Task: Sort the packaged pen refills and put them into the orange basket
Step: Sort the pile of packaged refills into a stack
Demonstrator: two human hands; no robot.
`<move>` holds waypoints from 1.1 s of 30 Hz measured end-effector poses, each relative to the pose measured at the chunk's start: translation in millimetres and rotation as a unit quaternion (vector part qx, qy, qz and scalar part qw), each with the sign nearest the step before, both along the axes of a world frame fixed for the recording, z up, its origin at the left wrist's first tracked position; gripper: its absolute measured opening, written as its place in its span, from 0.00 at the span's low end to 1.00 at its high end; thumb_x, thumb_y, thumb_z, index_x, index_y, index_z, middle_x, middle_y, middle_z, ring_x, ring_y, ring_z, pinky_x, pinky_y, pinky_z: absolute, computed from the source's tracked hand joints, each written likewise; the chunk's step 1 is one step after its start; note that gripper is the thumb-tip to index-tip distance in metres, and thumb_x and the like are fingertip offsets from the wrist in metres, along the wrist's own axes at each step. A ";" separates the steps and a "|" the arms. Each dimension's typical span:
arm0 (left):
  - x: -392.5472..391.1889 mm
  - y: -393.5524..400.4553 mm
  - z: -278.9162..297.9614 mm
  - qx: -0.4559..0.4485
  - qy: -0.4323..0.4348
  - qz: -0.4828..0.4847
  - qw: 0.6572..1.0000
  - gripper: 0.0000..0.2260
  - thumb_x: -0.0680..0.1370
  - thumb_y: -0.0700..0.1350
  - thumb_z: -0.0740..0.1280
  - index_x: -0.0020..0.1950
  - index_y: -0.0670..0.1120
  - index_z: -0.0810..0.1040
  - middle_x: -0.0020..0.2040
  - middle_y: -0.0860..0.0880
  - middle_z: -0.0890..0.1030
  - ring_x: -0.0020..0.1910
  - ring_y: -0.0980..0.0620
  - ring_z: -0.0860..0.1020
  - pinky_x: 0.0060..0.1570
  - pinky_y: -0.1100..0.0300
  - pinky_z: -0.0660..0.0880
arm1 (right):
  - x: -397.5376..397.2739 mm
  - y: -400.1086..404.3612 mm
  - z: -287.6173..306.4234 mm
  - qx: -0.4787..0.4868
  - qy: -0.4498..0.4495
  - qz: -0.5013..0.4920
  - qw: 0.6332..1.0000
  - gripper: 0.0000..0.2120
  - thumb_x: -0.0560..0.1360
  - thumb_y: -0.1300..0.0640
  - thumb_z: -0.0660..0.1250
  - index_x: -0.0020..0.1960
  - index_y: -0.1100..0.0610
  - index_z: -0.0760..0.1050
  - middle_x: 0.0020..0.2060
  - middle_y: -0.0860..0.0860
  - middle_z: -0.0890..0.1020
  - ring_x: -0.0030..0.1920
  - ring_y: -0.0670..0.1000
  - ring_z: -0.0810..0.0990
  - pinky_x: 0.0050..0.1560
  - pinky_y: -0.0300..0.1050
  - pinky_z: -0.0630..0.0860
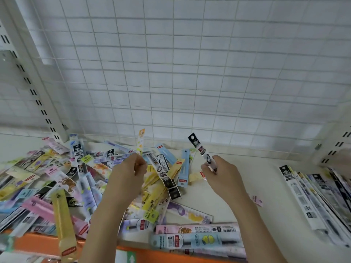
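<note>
- Nearest us, the orange basket (pixel 38 242) shows only its rim along the bottom edge; several packets overhang it, and we cannot tell how many lie inside.
- On the desk (pixel 224 196) just beyond, a loose heap of packaged pen refills (pixel 62 179) spreads from the left edge to the centre, colours and brands mixed, so most of the sorting looks undone.
- At right, well apart from the heap, a sorted row of black-and-white packets (pixel 311 198) lies side by side: the one group we judge finished.
- Our left hand (pixel 131 175) closes its grip on a floral packet (pixel 141 141) standing upright above the pile.
- Our right hand (pixel 222 175) pinches a black-and-white refill (pixel 199 149), tilted left, likely bound for that row.
- Farthest, a wire grid panel (pixel 190 73) backs the desk.
</note>
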State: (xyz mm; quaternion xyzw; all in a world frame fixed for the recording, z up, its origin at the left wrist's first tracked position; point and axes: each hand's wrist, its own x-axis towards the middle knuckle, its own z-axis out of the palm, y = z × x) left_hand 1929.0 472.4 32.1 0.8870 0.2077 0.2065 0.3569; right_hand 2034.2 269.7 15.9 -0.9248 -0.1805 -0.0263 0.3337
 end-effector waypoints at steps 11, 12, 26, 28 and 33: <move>-25.7 30.6 2.8 -0.036 -0.005 0.055 0.998 0.25 0.80 0.40 0.58 0.75 0.47 0.53 0.45 0.43 0.80 0.36 0.46 0.75 0.36 0.55 0.69 | 41.9 38.8 -0.7 -0.135 0.012 0.099 0.986 0.09 0.76 0.62 0.55 0.48 0.59 0.74 0.37 0.49 0.72 0.43 0.55 0.73 0.36 0.43 0.67; -27.1 31.3 2.3 -0.026 0.005 0.054 0.998 0.24 0.80 0.40 0.58 0.75 0.46 0.54 0.44 0.45 0.79 0.35 0.49 0.74 0.35 0.57 0.69 | 42.4 41.2 0.1 -0.145 0.022 0.108 0.983 0.13 0.76 0.63 0.55 0.54 0.57 0.76 0.43 0.51 0.76 0.47 0.56 0.75 0.41 0.44 0.71; -24.9 39.6 -2.9 0.019 0.052 0.063 0.996 0.09 0.80 0.39 0.56 0.57 0.40 0.71 0.29 0.47 0.70 0.28 0.50 0.68 0.31 0.57 0.63 | 44.8 36.3 -18.5 -0.185 -0.041 0.130 0.973 0.06 0.75 0.59 0.58 0.47 0.57 0.74 0.37 0.45 0.68 0.44 0.53 0.72 0.34 0.41 0.64; -21.0 41.7 -0.9 0.005 0.047 0.066 0.997 0.05 0.79 0.38 0.55 0.51 0.41 0.70 0.30 0.46 0.71 0.28 0.49 0.68 0.32 0.57 0.63 | 42.2 29.8 -16.2 -0.160 -0.048 0.133 0.977 0.05 0.75 0.58 0.60 0.46 0.58 0.74 0.35 0.45 0.66 0.42 0.51 0.71 0.33 0.41 0.62; -3.2 53.4 7.3 0.016 0.062 0.063 0.996 0.14 0.81 0.42 0.54 0.35 0.47 0.59 0.30 0.47 0.68 0.28 0.50 0.65 0.28 0.56 0.59 | 25.5 16.4 0.0 -0.071 -0.067 0.112 0.989 0.10 0.76 0.49 0.64 0.44 0.56 0.74 0.38 0.45 0.67 0.38 0.49 0.73 0.38 0.44 0.69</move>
